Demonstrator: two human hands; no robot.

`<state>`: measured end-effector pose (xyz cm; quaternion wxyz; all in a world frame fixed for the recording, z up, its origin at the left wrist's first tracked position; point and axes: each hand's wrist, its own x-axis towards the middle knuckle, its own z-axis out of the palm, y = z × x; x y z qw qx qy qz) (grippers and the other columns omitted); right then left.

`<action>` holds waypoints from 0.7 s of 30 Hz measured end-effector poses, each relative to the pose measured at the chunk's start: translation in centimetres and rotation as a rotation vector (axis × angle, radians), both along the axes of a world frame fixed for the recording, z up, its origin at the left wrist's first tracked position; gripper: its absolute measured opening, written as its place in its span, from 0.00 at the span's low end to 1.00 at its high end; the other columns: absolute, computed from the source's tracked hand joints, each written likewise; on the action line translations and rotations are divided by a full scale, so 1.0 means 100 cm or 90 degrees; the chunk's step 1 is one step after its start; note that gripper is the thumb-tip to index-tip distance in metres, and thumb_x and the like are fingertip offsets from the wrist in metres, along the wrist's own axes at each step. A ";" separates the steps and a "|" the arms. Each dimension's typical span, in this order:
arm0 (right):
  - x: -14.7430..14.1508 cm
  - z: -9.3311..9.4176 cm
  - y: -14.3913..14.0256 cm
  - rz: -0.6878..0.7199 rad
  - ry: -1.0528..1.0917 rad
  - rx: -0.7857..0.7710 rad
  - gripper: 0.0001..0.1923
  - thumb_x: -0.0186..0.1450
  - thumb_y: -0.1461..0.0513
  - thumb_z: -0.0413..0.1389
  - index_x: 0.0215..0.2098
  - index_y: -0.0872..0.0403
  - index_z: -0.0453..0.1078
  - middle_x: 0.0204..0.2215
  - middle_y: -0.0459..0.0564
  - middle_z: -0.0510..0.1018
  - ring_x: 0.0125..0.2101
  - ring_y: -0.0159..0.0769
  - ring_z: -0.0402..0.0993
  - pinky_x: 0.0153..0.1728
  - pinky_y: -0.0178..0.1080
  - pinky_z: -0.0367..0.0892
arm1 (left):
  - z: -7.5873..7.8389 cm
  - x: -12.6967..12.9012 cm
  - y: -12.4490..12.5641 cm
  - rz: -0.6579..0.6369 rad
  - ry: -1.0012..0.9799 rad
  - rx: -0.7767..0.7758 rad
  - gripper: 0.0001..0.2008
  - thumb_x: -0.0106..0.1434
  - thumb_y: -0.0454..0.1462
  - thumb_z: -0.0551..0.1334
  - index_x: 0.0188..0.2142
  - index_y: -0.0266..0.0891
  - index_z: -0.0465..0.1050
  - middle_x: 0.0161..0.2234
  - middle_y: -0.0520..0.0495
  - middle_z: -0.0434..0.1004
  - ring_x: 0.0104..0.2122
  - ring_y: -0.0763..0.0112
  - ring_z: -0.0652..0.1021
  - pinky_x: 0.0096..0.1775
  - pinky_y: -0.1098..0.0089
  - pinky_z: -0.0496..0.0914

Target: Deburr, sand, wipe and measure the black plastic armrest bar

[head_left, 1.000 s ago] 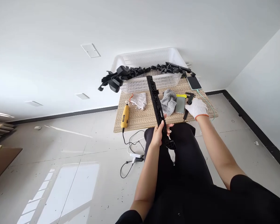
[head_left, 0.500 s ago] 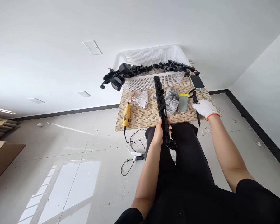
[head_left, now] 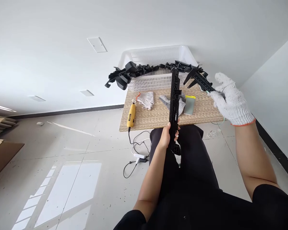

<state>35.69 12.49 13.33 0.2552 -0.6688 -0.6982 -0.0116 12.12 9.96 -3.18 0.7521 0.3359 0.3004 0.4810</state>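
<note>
Left hand bare, closed round lower end of long black plastic rail, upright over table. Gloved right hand grips black caliper beside rail's top. Advice: steady rail, square caliper to it

Item count: tabletop and hands

Hands: two, one bare left hand, one right hand in a white glove; long black plastic rails in hand: one; black calipers: one; white mesh baskets: one; black plastic parts lying across the basket: a tangled row, number cannot be told; yellow rotary tools: one; spare white gloves: one; grey cloths or gloves: one; phone-like slabs: one; tabletops: one.
</note>
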 end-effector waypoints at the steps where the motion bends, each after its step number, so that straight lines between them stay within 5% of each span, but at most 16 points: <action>1: 0.000 0.005 0.003 0.046 0.008 0.040 0.26 0.74 0.58 0.49 0.67 0.57 0.60 0.57 0.59 0.76 0.56 0.33 0.74 0.57 0.35 0.64 | 0.000 0.000 -0.001 -0.005 0.004 0.007 0.33 0.64 0.58 0.58 0.55 0.34 0.75 0.34 0.44 0.75 0.23 0.78 0.66 0.19 0.74 0.59; 4: 0.004 0.021 0.017 0.130 -0.033 0.117 0.24 0.73 0.59 0.49 0.67 0.51 0.63 0.62 0.51 0.73 0.60 0.35 0.71 0.62 0.38 0.64 | -0.001 -0.001 -0.002 -0.022 0.016 0.021 0.34 0.64 0.59 0.57 0.55 0.34 0.75 0.34 0.45 0.74 0.22 0.79 0.66 0.19 0.75 0.59; 9: 0.002 0.050 0.037 0.107 -0.152 0.124 0.24 0.67 0.59 0.54 0.61 0.38 0.68 0.57 0.37 0.77 0.52 0.44 0.78 0.53 0.49 0.74 | -0.001 0.000 -0.003 -0.036 0.040 0.042 0.34 0.65 0.57 0.56 0.56 0.33 0.74 0.33 0.46 0.73 0.22 0.79 0.65 0.19 0.74 0.59; 14: -0.005 0.062 0.046 0.036 -0.203 0.132 0.23 0.66 0.52 0.54 0.59 0.35 0.68 0.50 0.37 0.82 0.44 0.49 0.82 0.42 0.51 0.76 | -0.004 -0.001 -0.003 -0.034 0.043 0.046 0.34 0.65 0.57 0.56 0.56 0.33 0.75 0.34 0.45 0.74 0.21 0.79 0.65 0.19 0.74 0.59; 21: -0.008 0.059 0.051 0.003 -0.265 0.166 0.20 0.62 0.55 0.52 0.52 0.44 0.70 0.37 0.44 0.83 0.33 0.46 0.80 0.32 0.44 0.70 | -0.010 -0.002 -0.003 -0.035 0.015 0.040 0.33 0.65 0.57 0.56 0.56 0.33 0.74 0.34 0.46 0.72 0.22 0.79 0.65 0.19 0.75 0.60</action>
